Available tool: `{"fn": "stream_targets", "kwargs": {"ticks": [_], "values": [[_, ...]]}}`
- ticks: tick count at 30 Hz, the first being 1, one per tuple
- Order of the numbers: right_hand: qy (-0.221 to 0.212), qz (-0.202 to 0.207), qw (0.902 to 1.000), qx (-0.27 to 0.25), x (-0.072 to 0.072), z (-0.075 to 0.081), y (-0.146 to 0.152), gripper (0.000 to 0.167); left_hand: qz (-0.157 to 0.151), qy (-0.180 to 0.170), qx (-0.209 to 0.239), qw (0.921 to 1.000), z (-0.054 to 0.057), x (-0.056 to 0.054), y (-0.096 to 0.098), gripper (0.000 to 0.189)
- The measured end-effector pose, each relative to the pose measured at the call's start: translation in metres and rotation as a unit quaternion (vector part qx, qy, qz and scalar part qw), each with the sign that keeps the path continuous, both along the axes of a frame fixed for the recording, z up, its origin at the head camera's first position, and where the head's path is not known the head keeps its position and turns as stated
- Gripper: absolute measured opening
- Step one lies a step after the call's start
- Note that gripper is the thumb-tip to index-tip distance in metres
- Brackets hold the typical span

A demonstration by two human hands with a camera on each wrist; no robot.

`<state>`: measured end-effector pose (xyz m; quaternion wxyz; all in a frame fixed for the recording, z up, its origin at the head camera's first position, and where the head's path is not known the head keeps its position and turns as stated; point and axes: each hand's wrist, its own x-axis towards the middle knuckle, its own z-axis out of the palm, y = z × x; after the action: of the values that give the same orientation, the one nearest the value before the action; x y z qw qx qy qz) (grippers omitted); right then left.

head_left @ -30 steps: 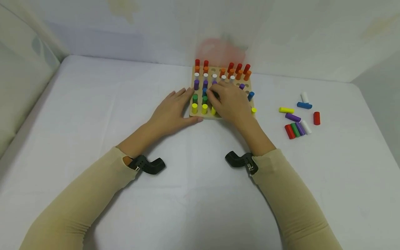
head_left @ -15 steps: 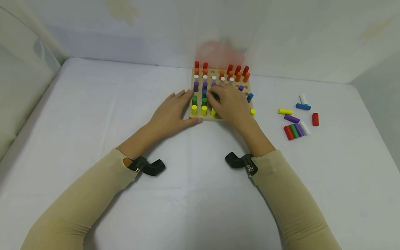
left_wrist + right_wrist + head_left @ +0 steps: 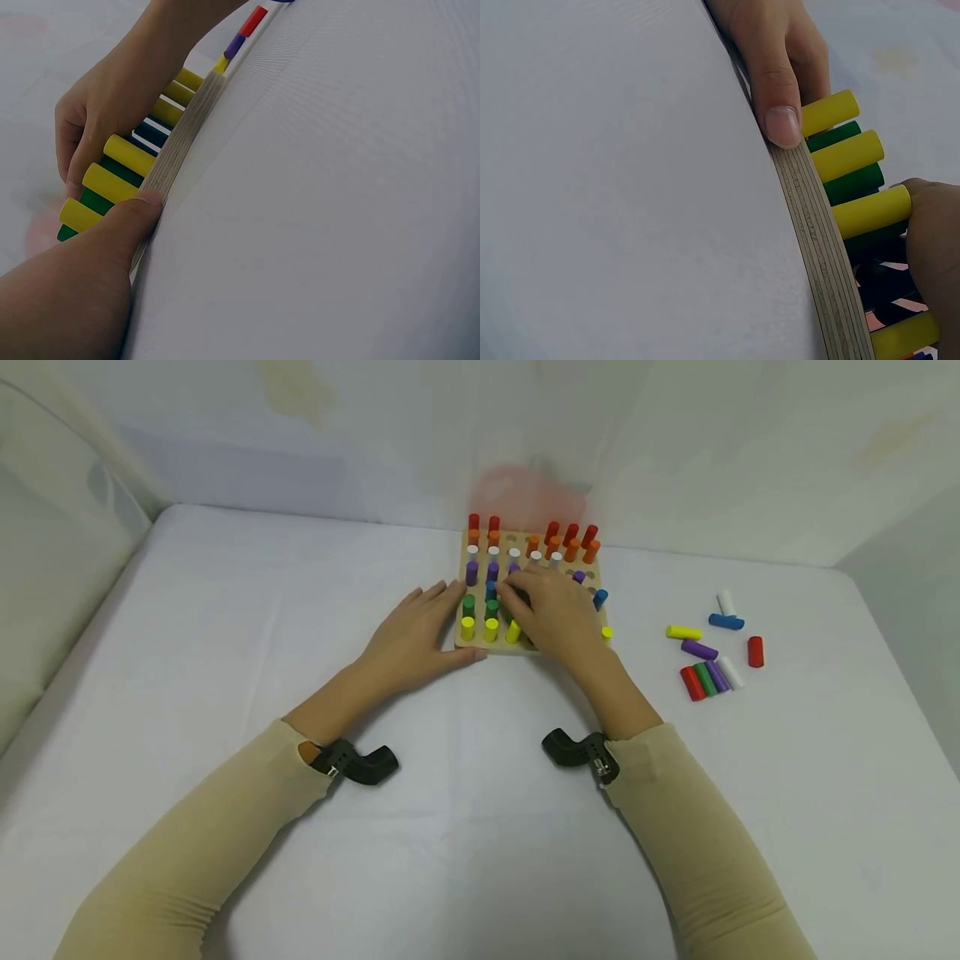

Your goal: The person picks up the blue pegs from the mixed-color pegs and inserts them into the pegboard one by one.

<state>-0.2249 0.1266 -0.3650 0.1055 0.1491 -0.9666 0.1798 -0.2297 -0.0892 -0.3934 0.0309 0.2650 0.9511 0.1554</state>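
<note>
White cloth covers the table (image 3: 225, 635). Left hand (image 3: 415, 633) lies flat, thumb pressing the plywood pegboard (image 3: 480, 646) edge near the far side. Right hand (image 3: 551, 614) curls over smooth cylindrical pegs; what it grips is hidden. Loose pegs (image 3: 708, 675) lie toward the right edge.

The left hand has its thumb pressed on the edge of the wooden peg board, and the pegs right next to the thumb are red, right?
Not quite. The left hand does press its thumb against the edge of the wooden peg board, but the pegs next to the thumb are yellow pegs, not red. The left wrist view shows this clearly, and the head view agrees.
</note>
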Motion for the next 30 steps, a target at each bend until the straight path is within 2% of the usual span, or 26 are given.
{"fn": "stream_targets", "kwargs": {"ticks": [9, 13, 17, 21, 26, 30], "values": [[-0.007, 0.003, 0.9997, -0.021, -0.002, -0.002, 0.004, 0.034, -0.001, -0.004, 0.0, 1.0, 0.0, 0.0, 0.002, 0.102], [-0.017, 0.004, 0.9994, -0.031, -0.001, -0.002, 0.005, 0.04, -0.002, -0.002, 0.001, 1.0, -0.001, 0.0, 0.003, 0.102], [-0.042, -0.001, 0.9967, -0.07, -0.001, -0.001, 0.008, 0.05, 0.0, -0.004, 0.0, 1.0, -0.001, -0.001, 0.003, 0.102], [-0.07, -0.01, 0.9901, -0.121, -0.001, 0.0, 0.011, 0.06, 0.003, -0.007, -0.002, 1.0, -0.001, -0.002, 0.004, 0.103], [-0.086, 0.006, 0.9788, -0.186, -0.004, 0.0, 0.017, 0.07, 0.004, -0.01, -0.003, 0.9999, -0.002, -0.003, 0.003, 0.103], [-0.087, 0.024, 0.961, -0.262, -0.005, 0.004, 0.022, 0.078, 0.003, -0.008, 0.0, 1.0, -0.005, -0.004, 0.003, 0.103]]}}
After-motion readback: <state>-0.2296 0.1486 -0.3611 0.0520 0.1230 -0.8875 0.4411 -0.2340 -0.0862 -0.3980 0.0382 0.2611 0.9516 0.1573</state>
